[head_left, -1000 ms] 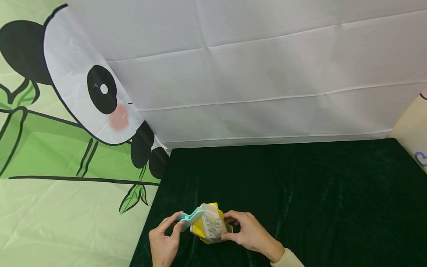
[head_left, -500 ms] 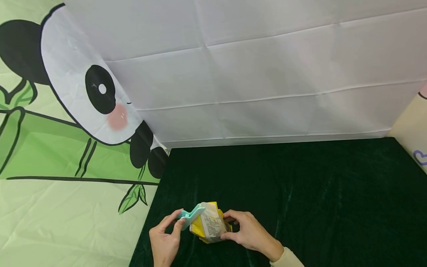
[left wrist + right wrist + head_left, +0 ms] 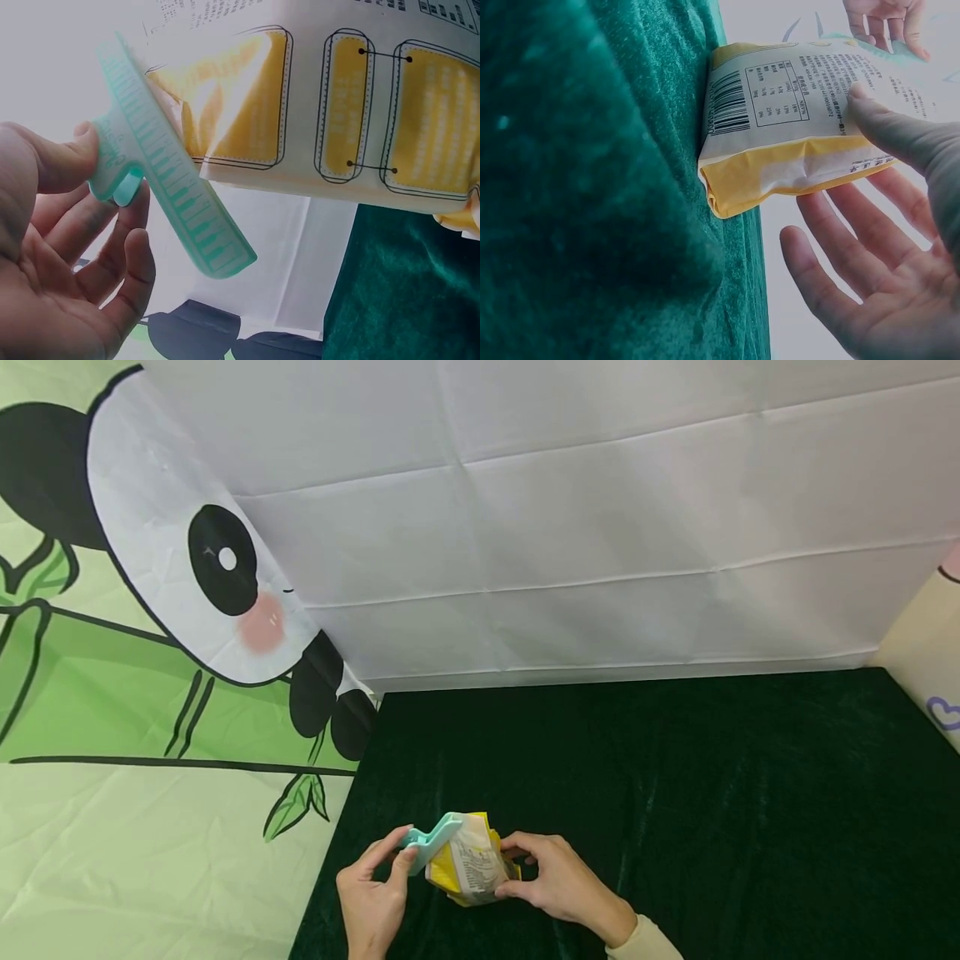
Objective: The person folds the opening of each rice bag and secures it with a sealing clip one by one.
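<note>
A yellow and white snack bag (image 3: pixel 474 864) with printed panels and a barcode stands on the green cloth. My right hand (image 3: pixel 558 881) holds its right side, thumb on the near face and fingers behind, as the right wrist view (image 3: pixel 885 217) shows. A mint-green bag clip (image 3: pixel 433 843) with a piano-key pattern lies at the bag's left end. My left hand (image 3: pixel 375 893) pinches the clip's handles between thumb and fingers. In the left wrist view the clip's long bar (image 3: pixel 184 176) overlaps the bag's folded edge.
Dark green velvet cloth (image 3: pixel 712 793) covers the table. Behind it hangs a white fabric backdrop (image 3: pixel 600 527), and a panda-print sheet (image 3: pixel 172 568) hangs at the left. The table's left edge runs close to my left hand.
The clip and my left hand have shifted very slightly up and right, the clip further over the bag's end. My right hand and the bag stay nearly still.
</note>
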`<state>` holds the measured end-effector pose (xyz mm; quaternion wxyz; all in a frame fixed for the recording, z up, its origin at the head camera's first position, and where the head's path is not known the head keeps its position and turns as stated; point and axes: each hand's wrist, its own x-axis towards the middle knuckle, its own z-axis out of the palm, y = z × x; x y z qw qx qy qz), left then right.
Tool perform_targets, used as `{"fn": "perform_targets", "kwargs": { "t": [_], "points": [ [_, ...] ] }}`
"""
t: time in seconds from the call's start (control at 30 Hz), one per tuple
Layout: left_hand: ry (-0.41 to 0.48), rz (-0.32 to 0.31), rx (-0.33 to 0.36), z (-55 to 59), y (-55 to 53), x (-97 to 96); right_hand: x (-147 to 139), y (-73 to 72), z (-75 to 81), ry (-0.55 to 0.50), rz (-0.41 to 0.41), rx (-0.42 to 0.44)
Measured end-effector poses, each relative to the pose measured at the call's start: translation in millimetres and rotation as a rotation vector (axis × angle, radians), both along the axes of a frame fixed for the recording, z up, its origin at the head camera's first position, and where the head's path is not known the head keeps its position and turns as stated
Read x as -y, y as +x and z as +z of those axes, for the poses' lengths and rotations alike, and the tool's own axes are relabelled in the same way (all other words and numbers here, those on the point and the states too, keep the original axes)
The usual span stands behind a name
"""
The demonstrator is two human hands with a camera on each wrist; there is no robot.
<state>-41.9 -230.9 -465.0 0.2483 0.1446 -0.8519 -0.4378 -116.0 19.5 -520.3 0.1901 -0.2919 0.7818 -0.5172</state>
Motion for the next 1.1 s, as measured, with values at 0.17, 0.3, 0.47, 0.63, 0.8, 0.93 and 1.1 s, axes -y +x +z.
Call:
{"fn": "perform_targets", "kwargs": {
  "t": [0.17, 0.3, 0.47, 0.63, 0.8, 0.93, 1.1],
  "points": [
    [0.014, -0.015, -0.021, 0.8, 0.6, -1.6, -0.7, -0.3, -0.4, 0.003, 0.002, -0.005],
    [0.017, -0.027, -0.040, 2.2, 1.1, -3.9, -1.0, -0.8, -1.2, 0.001, 0.006, -0.005],
    [0.021, -0.031, -0.058, 1.7, 0.2, -6.7, -1.2, -1.8, -2.5, -0.002, 0.007, -0.004],
    [0.028, -0.034, -0.065, 2.0, -1.1, -8.7, -1.6, -2.9, -3.0, -0.001, 0.002, -0.009],
    [0.053, -0.053, -0.056, 2.6, -0.6, -7.3, -0.9, -2.5, -2.7, 0.002, 0.000, -0.019],
    [0.111, -0.060, -0.023, 0.7, 0.7, -4.5, 0.0, -1.4, -2.4, 0.006, -0.001, -0.023],
    [0.161, -0.076, 0.025, -2.1, 2.0, -2.4, -0.1, -0.2, -1.9, 0.009, -0.002, -0.024]
  ]
}}
